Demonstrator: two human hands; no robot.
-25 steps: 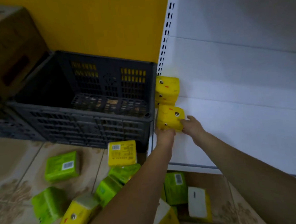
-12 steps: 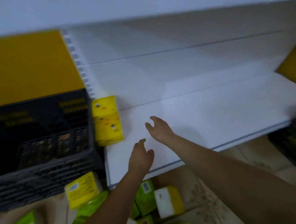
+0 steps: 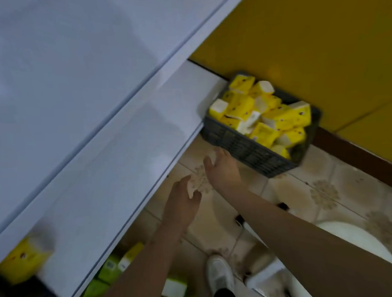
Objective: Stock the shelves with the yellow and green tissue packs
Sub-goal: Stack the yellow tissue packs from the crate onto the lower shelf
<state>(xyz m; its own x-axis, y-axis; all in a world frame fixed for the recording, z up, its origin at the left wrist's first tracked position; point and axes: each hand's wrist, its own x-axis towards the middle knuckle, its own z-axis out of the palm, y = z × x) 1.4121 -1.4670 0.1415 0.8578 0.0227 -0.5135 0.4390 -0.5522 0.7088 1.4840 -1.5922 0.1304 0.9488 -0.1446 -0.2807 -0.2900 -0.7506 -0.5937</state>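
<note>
Nearby, dark crate (image 3: 247,145) of yellow tissue packs (image 3: 263,113) abuts white shelf (image 3: 114,166).

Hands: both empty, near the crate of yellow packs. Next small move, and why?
Probably carry the right hand over the near wall of the dark crate and grip one of the yellow packs heaped inside. Both hands are open and hold nothing, the left hand trails behind, and the white shelf beside them is mostly bare.

Single head-worn view, tilted, looking steeply down past both forearms: near white shelf (image 3: 114,166) at left, tiled floor (image 3: 329,196) below, crate (image 3: 247,145) beyond the hands.
</note>
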